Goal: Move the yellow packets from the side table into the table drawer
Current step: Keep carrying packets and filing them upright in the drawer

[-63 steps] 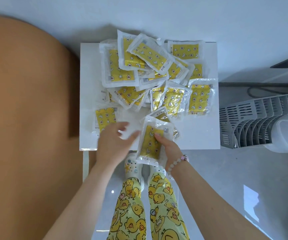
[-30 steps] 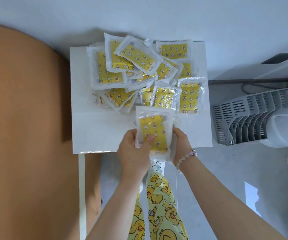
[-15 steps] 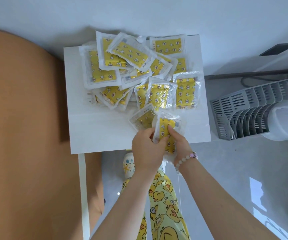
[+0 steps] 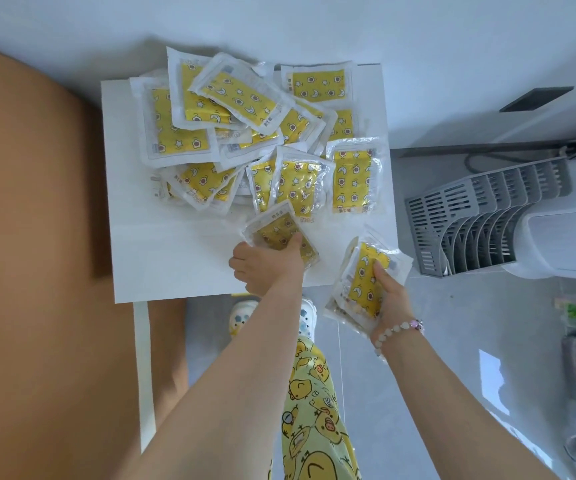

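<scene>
Clearly, in the head view, gathering goes best if the left hand [image 4: 266, 268] slides the loose packet [image 4: 279, 233] at centre frame off the white table [image 4: 162, 258] flat. Its fingers are closed on it, arm outstretched. The right hand [image 4: 388, 299] clamps a held stack [image 4: 366, 282] lower right; the heap [image 4: 245, 133] fills the upper table.

Both bare arms reach up from the bottom of the frame; left hand [image 4: 269, 265] sits mid-frame, palm down, fingers curled, thumb pressed on a packet [image 4: 279, 233]; right hand [image 4: 388, 299] sits lower right of it, gripping a stack of packets [image 4: 366, 278], thumb on top; bead bracelet on that wrist.
</scene>
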A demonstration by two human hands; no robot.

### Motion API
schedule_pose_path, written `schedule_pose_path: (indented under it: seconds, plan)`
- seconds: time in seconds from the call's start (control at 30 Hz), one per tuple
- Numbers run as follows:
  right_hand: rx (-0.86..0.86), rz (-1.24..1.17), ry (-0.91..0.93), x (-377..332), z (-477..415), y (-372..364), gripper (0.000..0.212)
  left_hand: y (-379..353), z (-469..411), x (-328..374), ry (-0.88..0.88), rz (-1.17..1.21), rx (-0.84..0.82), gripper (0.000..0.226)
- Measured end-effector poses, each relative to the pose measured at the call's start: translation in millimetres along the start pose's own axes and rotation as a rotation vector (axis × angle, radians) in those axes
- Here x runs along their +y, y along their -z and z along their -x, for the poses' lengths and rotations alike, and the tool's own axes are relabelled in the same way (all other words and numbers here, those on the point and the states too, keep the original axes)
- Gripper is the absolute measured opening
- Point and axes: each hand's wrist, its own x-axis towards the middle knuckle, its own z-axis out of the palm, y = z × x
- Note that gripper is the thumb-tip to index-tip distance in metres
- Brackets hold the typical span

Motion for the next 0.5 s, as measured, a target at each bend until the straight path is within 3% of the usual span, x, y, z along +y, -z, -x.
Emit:
schedule_pose_path:
  seconds: [0.1,0.2,0.37,0.43,0.5]
  plan:
    - [0.034,0.027,-0.015,4.3,2.9,3.2,0.033,-7.4,-3.5,1.2,-0.006,0.005,0.014,0.094]
    - [0.074,0.084,-0.001,6.1,4.8,2.5,0.041,-7.3,-6.6,-2.8,0.013,0.209,-0.028,0.083]
    - [0.052,0.106,0.025,1.1,6.3,-1.5,0.029,16.4,-4.9,-19.7,0.046,0.330,-0.064,0.051]
    - [0.042,0.105,0.042,-3.3,10.3,-4.7,0.030,36.8,3.1,-22.8,0.018,0.413,-0.148,0.039]
    - [0.029,0.101,0.054,-8.2,20.3,-9.2,0.031,63.7,18.5,-19.7,-0.014,0.494,-0.337,0.033]
